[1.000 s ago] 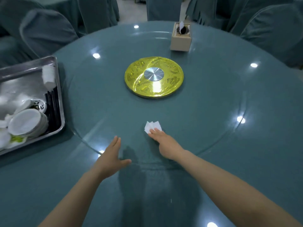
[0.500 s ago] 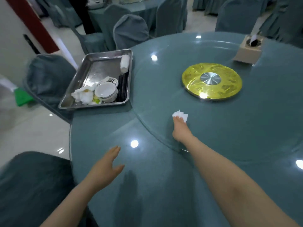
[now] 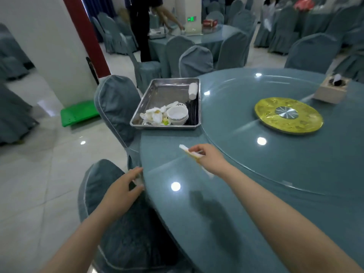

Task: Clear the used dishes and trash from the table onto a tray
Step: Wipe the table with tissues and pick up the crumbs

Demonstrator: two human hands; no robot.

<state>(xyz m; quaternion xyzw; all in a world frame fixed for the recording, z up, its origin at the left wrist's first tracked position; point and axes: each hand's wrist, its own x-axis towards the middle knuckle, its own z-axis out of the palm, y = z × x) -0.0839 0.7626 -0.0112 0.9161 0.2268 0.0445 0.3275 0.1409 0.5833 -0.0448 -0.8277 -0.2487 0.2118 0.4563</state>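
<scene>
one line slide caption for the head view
Right hand carries a used napkin toward the steel tray of dirty dishes.

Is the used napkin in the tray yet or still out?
Out. The right hand pinches the napkin above the table, short of the tray.

one metal tray [image 3: 157, 91], one rolled towel [image 3: 193, 91], one tissue box [image 3: 331, 91], one gold disc [image 3: 288, 118], two hands.
</scene>
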